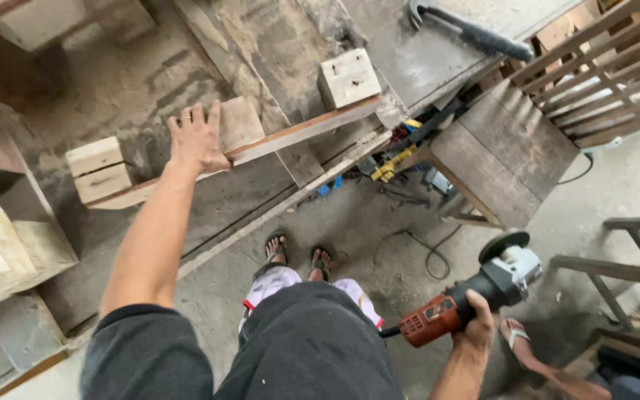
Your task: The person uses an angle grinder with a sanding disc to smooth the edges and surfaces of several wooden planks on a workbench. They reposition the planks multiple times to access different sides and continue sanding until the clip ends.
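My left hand (195,141) lies flat, fingers spread, on a long narrow wooden board (301,132) that rests across the workbench (150,81). A ring shows on one finger. The board lies against three square wooden blocks: one by my hand (240,122), one farther right (347,77), and a stacked pair to the left (98,169). My right hand (475,326) grips an orange and black angle grinder (475,292), held low beside my hip with its disc guard (504,244) pointing away from me. Its cord runs behind my leg.
A black-handled hammer (475,31) lies on the bench's far end. A low wooden stool (501,155) and slatted frames (601,74) stand right. Tools (394,159) and a cable (431,255) lie on the concrete floor. Another person's sandalled foot (516,341) is near the grinder.
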